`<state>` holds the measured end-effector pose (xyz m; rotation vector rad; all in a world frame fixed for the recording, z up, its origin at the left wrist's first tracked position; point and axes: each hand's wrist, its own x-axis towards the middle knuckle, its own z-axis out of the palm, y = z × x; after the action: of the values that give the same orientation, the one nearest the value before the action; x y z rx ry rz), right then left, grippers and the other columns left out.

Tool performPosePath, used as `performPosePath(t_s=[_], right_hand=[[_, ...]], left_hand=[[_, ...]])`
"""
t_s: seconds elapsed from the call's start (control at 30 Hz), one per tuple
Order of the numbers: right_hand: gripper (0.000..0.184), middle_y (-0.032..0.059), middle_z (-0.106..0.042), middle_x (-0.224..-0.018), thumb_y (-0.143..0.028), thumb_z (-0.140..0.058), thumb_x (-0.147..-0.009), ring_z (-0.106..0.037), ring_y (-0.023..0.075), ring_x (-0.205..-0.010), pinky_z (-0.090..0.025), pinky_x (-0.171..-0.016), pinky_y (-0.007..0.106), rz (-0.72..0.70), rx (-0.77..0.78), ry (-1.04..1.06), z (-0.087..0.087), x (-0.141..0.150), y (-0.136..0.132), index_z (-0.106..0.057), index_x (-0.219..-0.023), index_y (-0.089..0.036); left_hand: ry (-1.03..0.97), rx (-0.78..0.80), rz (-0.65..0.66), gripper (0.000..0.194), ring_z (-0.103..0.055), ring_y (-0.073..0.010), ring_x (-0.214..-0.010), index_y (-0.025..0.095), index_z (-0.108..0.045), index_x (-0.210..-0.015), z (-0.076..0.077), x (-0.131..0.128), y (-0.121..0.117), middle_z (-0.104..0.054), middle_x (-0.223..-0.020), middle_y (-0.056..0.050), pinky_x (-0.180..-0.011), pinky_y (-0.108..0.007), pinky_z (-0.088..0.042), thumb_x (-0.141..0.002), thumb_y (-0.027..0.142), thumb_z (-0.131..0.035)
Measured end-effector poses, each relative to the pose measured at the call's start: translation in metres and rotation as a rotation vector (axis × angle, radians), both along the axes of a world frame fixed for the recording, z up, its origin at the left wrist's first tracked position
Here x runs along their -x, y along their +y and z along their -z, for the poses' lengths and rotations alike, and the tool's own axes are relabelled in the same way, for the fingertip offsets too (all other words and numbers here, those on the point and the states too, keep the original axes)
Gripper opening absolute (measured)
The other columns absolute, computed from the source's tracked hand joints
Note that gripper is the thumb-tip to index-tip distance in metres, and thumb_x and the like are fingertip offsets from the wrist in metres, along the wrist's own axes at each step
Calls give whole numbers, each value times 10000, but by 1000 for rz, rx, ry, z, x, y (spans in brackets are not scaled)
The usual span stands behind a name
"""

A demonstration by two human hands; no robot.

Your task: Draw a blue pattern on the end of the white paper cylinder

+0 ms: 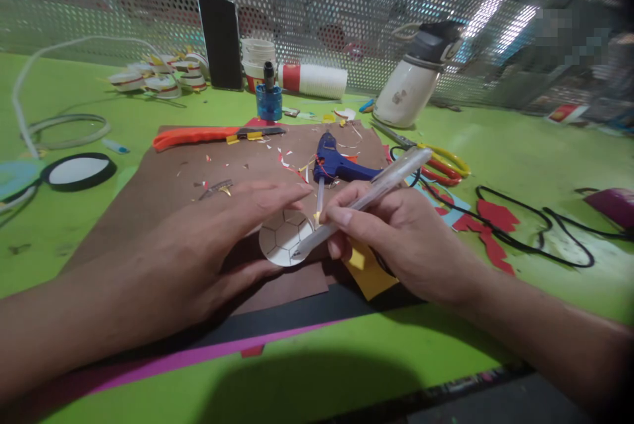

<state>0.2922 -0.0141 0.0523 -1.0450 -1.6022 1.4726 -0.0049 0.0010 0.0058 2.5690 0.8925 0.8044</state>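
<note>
My left hand [218, 249] grips a small round white disc [283, 239] at its edge, thumb below and fingers above. Dark lines on the disc form a hexagon pattern like a football's. In my right hand [391, 226] is a pale, whitish pen [354, 205], its tip on the lower right of the disc. Just beyond my fingers, a blue glue gun [337, 166] lies on a brown sheet [173, 176], its glue stick pointing toward me. A yellow paper piece [369, 272] sits under my right hand.
An orange cutter knife [198, 138] and paper scraps lie on the brown sheet. Behind stand a phone [220, 44], a blue ink bottle [269, 102], stacked paper cups [314, 80] and a white flask [409, 84]. Scissors [440, 163] and a black cord [515, 236] are at right.
</note>
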Motion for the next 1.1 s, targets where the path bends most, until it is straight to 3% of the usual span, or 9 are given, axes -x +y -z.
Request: performPosePath(t_s=[0.43, 0.67, 0.87, 1.1], right_hand=[[256, -33, -738, -736, -231, -911, -1007, -752, 164, -680, -669, -672, 277, -27, 42, 15, -1, 1, -1, -734, -826, -263], [273, -31, -757, -738, -269, -967, -1006, -732, 163, -680, -666, -700, 295, -28, 67, 34, 0, 1, 1, -748, -844, -256], [310, -18, -775, -717, -394, -960, -1048, -706, 169, -686, -615, -699, 313, 122, -44, 123, 2, -4, 6, -789, -828, -257], [374, -36, -776, -707, -541, -1047, -1012, -694, 155, -641, -583, -655, 300, 316, -127, 224, 5, -16, 23, -821, -952, -248]], left_hand=[[-26, 45, -27, 620, -850, -420, -1630, 487, -702, -1889, -1, 0, 0, -855, -1800, -18, -1498, -661, -611, -1281, 571, -786], [-17, -32, 10, 662, -841, -389, -1649, 515, -623, -1935, 3, 0, 0, -826, -1840, -10, -1516, -622, -596, -1295, 488, -792], [6, -50, 24, 648, -883, -370, -1574, 465, -593, -1946, 3, -1, -1, -835, -1824, -44, -1480, -598, -632, -1319, 472, -758], [18, -60, -42, 819, -882, -397, -1560, 534, -536, -1980, 8, 10, 3, -822, -1848, -34, -1348, -564, -729, -1233, 517, -870]])
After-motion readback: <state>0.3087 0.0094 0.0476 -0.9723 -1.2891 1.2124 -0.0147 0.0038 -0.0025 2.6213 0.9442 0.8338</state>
